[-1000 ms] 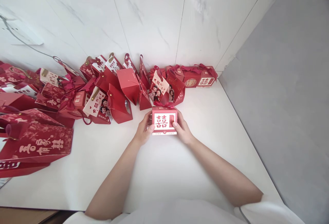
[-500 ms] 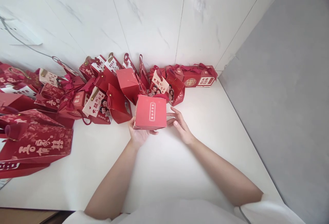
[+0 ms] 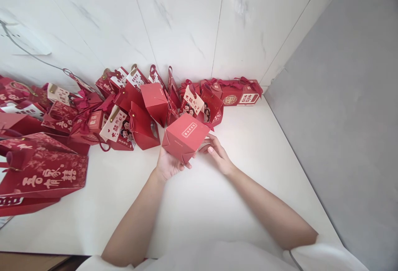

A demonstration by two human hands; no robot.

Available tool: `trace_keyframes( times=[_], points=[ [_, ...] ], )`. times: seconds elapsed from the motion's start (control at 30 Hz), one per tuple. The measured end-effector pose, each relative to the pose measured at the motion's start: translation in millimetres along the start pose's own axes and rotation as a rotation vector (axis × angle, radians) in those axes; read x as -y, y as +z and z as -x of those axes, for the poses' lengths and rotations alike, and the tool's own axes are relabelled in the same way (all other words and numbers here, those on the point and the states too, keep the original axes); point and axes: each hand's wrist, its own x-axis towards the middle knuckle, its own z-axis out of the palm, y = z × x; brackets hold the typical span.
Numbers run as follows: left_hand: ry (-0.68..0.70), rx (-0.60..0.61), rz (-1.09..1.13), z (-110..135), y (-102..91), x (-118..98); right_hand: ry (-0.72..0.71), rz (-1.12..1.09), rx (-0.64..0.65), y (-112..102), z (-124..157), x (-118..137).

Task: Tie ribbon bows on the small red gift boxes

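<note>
A red gift box (image 3: 185, 136) with a pale framed label on its upper face is held up, tilted and turned, over the white tabletop (image 3: 199, 204). My left hand (image 3: 168, 165) supports it from below, with fingers curled beneath its lower edge. At the box's right side is my right hand (image 3: 218, 155), its fingers loosely bent and apart. Some of its fingertips are close to the box; whether they touch it I cannot tell. Just behind stands a candy box with a cream flap (image 3: 192, 102).
Several red gift boxes with ribbons and handles crowd the left and back, including a large patterned one (image 3: 56, 171). A box with a white label (image 3: 248, 97) stands at the back right corner. Marbled wall tiles (image 3: 180, 22) rise behind; a grey panel (image 3: 342, 109) borders the right.
The held box has been turned, so its label now slants and another folded face shows. My left hand has turned with it, and the right hand's fingers have shifted slightly.
</note>
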Motion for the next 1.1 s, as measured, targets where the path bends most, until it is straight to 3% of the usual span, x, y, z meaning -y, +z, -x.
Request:
trace_keyframes(
  times=[0.33,1.1],
  points=[
    [-0.034,0.095,0.193,1,11.4,0,0.039,-0.012,-0.003,3,-1,2],
    [-0.039,0.081,0.117,-1,10.2,1,0.070,-0.150,-0.025,3,-1,-8]
  ],
)
